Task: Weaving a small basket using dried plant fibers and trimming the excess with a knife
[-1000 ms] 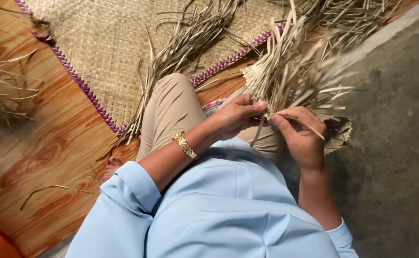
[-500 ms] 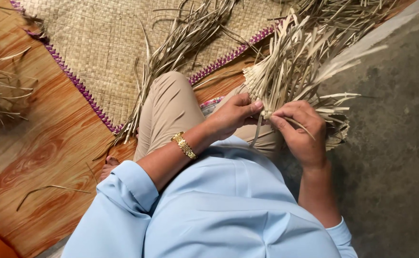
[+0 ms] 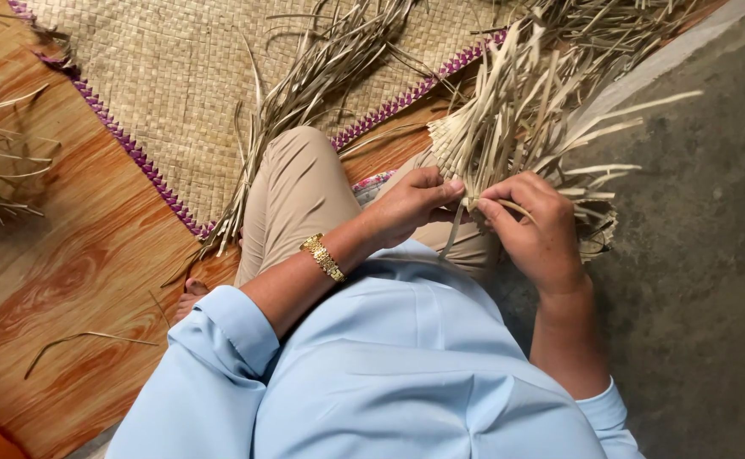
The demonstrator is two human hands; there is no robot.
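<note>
I see the left hand (image 3: 411,204) and right hand (image 3: 536,231) pinching one dry leaf strip (image 3: 508,206) tight. It now lies flatter across the half-woven piece (image 3: 517,127) on the lap, so the weaving moves along.

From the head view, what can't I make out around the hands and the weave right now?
- Woven piece: its near part is hidden behind both hands.
- Right hand: fingertips curl under the strips; the grip is unclear.
- Left hand: palm faces away.
- Mat: cut off by the top edge.
- Loose strips: run past the top edge.
</note>
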